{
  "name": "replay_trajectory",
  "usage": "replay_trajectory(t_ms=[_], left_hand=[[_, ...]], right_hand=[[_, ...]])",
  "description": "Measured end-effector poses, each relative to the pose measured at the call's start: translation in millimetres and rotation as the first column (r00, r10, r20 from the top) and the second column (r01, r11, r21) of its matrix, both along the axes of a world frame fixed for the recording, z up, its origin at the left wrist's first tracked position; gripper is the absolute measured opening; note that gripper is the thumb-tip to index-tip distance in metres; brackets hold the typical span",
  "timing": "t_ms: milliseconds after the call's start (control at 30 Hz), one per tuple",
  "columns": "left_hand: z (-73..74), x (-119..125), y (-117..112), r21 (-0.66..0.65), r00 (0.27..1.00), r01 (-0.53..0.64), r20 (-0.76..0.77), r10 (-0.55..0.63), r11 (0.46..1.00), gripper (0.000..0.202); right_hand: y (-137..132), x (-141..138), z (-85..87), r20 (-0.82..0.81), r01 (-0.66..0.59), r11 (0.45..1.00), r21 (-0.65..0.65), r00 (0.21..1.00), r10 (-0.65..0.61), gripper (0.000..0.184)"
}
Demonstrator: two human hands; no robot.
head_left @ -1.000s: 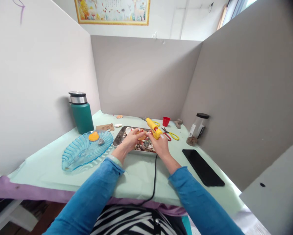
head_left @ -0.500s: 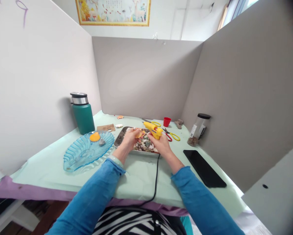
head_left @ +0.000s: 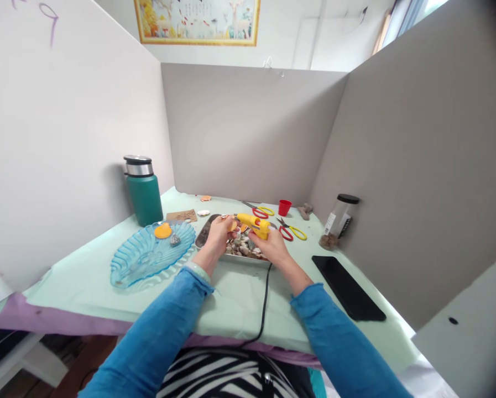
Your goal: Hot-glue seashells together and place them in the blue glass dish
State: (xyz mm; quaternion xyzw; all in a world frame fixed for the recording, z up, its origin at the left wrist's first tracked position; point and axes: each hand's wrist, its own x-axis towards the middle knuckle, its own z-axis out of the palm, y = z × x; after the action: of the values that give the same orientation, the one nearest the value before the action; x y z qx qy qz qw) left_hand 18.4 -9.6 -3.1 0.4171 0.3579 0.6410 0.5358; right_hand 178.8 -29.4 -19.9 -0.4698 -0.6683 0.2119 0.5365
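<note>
My right hand (head_left: pixel 272 246) grips a yellow glue gun (head_left: pixel 251 223), its nozzle pointing left toward an orange shell (head_left: pixel 232 224) pinched in my left hand (head_left: pixel 217 235). Both hands hover over a metal tray (head_left: pixel 204 234) filled with several shells and stones. The gun's black cord (head_left: pixel 264 298) runs down off the table's front edge toward me.
A blue glass shell-shaped dish (head_left: pixel 150 254) with an orange shell and a small stone lies left. A green flask (head_left: pixel 144 190) stands behind it. Scissors (head_left: pixel 291 231), a red cup (head_left: pixel 285 207), a jar (head_left: pixel 339 219) and a black phone (head_left: pixel 348 286) are right. Grey partitions enclose the table.
The glue gun has swung from pointing up and away to pointing left at the shell. My left hand has lifted the shell slightly toward the nozzle.
</note>
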Motion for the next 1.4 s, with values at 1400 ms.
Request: replay_trajectory(t_ms=[1400], left_hand=[[-0.8,5.9,-2.8,0.063,0.994,0.051,-0.100,-0.045,0.997,0.012]], right_hand=[[-5.8,-2.8,2.5,0.053,0.072,0.997,0.022,0.996,-0.073,0.027]])
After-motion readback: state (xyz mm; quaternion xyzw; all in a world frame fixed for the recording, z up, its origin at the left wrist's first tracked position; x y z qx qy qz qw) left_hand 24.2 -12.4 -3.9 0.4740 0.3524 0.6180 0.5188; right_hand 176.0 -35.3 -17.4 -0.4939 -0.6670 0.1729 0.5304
